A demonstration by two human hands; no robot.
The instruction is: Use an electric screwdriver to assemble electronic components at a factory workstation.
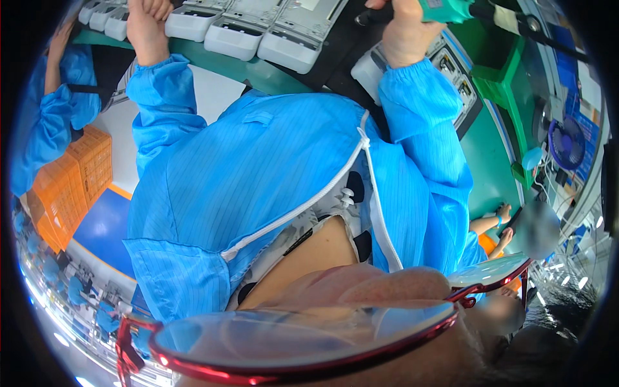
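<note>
Right hand (pixel 405 29) at 1 o'clock grips teal plastic power screwdriver (pixel 451 9). Left hand (pixel 147 26) at 11 o'clock rests half-curled beside white rectangular plastic device housings (pixel 235 32); grasp unclear.

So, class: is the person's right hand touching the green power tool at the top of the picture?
Touching. The head view shows the right hand wrapped around the green power tool, fingers closed over its grip.

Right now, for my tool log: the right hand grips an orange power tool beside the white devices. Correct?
No: the power tool in the right hand is teal, not orange, beside the white devices; the head view shows it.
</note>
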